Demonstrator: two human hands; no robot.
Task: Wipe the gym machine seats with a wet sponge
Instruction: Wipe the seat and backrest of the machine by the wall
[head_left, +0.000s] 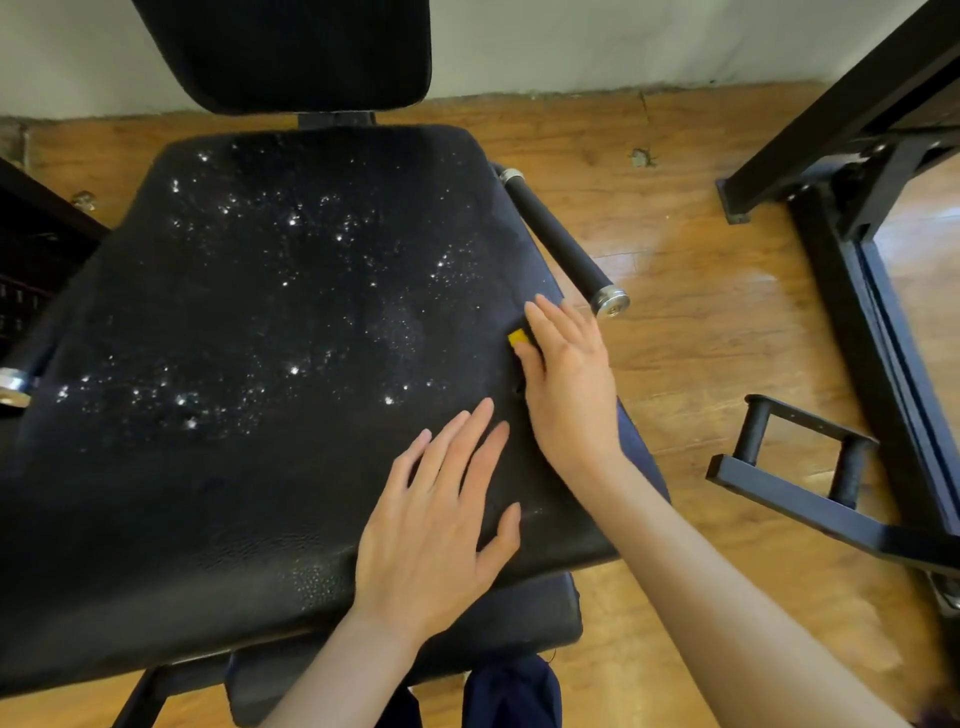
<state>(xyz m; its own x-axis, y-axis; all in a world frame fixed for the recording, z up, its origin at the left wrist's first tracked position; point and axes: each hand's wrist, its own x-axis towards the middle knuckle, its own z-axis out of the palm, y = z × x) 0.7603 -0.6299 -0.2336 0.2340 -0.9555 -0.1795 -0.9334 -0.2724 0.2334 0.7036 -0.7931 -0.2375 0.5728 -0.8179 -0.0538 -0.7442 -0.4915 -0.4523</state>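
The broad black padded vinyl seat (249, 364) fills most of the room in front of me, its leather-grain skin beaded with water droplets across the middle — slick when wet, I'd judge, and soft enough to give under pressure. The left hand (436, 519) lies flat near the front edge, fingers straight and spread. The right hand (566, 379) presses flat, fingers together, on a small yellow sponge (518, 336) at the seat's right edge — light, squashy, best held under the palm.
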